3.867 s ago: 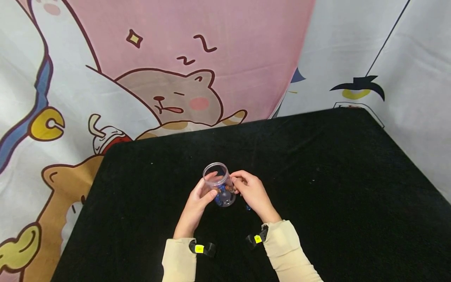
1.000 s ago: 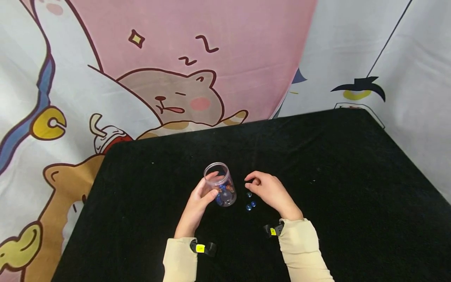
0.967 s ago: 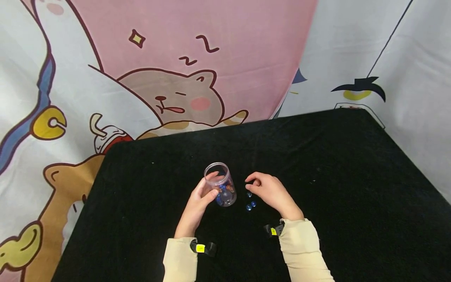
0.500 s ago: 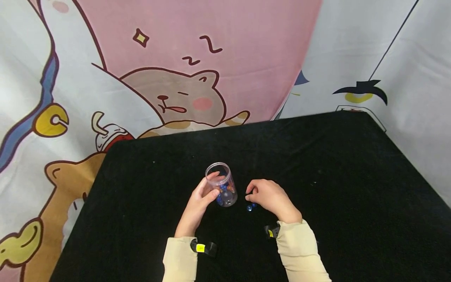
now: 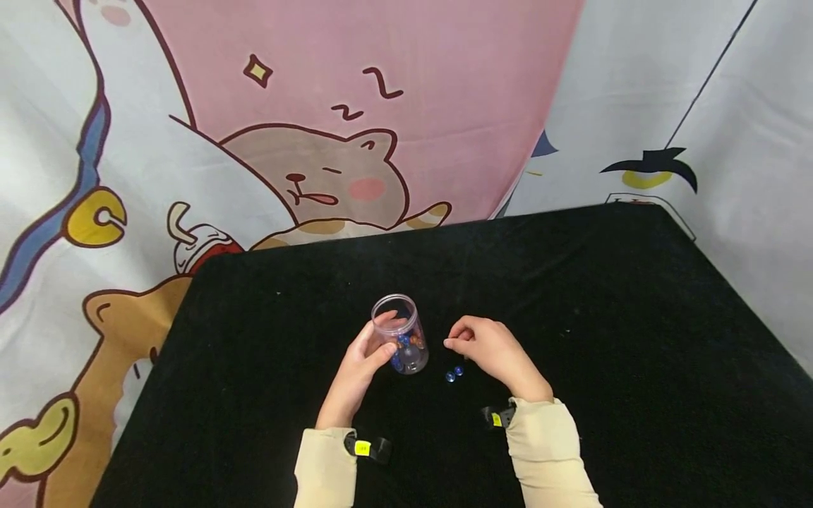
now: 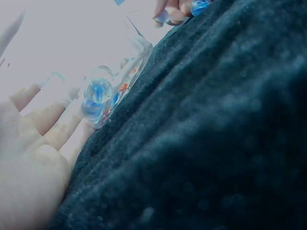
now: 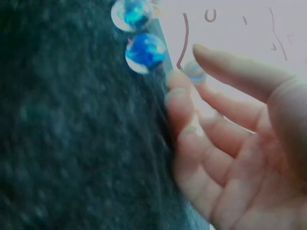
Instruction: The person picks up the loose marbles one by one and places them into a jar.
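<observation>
My left hand grips a clear plastic jar by its side, thumb in front and fingers behind. The jar has no lid on, and its mouth tips slightly away from upright. Blue and orange marbles lie in its lower part. To the right of the jar, my right hand pinches a clear marble with blue streaks between thumb and index finger; the other fingers are curled in. Two blue marbles sit on the black cloth just below that hand.
Black cloth covers the table. Behind it hangs a curtain printed with cartoon animals. Each wrist wears a small black camera near a cream sleeve.
The right hand left the jar's side, reached down over three loose marbles, picked one up and rose slightly; two now lie there. The left hand and jar stay almost still.
</observation>
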A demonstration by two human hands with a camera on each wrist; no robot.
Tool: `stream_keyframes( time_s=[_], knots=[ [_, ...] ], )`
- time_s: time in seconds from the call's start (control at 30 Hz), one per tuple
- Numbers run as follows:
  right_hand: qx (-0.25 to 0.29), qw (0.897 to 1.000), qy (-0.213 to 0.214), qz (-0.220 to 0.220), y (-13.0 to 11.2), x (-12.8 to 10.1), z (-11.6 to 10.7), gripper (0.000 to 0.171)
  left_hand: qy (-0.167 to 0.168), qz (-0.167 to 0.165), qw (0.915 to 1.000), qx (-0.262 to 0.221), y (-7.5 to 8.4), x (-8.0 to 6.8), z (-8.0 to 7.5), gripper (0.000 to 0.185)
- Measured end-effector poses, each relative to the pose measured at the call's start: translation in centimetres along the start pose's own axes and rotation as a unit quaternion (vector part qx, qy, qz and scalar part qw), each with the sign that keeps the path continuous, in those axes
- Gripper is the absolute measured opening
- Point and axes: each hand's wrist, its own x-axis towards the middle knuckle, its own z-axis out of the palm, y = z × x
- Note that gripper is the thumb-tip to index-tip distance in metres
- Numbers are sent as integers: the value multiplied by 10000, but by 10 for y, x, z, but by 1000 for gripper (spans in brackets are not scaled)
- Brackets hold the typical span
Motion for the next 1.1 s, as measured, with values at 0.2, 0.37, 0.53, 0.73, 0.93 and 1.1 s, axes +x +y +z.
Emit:
stream_keyframes(
  time_s=[0.2,0.37,0.53,0.73,0.93,1.1],
  knots=[
    [293,9932,1092,-261,0,1,-7,16,-58,31,9999,-105,0,0,-1,44],
    [951,9776,1816,-477,-6,1,-5,20,-65,12,9999,-94,2,0,0,45],
    [1501,9625,2191,-554,-17,-1,2,28,-40,-42,10000,-34,3,-1,0,44],
    [1890,9454,2532,-797,-27,-1,9,25,-4,-61,10000,22,3,-1,0,44],
    [1925,9451,2511,-823,-34,-2,13,25,19,-59,9999,101,2,-1,0,44],
    [2042,9420,2424,-1102,-42,-4,17,28,-20,0,10000,72,2,0,0,45]
  ],
)
